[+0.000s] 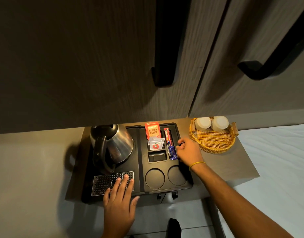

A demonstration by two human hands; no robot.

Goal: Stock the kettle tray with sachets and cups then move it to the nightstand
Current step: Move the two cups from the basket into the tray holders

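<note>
A black kettle tray [141,170] lies on a small shelf, with a steel kettle [113,143] on its left half. Its right compartments hold an orange tea sachet [153,131], white sachets [155,143] and red and blue stick sachets [170,145]. Two round cup recesses [154,178] at the front are bare. My left hand [119,201] lies flat with fingers spread on the perforated drip grille [103,182]. My right hand [188,152] is at the tray's right edge beside the stick sachets, fingers pinched on a small dark sachet. Two white cups [202,123] stand upside down in a wicker basket [214,141].
Two cupboard doors with black handles [165,48] hang right above the shelf, low over the kettle. The wicker basket stands on the shelf to the right of the tray. A white bed [276,160] borders the shelf on the right. Pale floor lies below.
</note>
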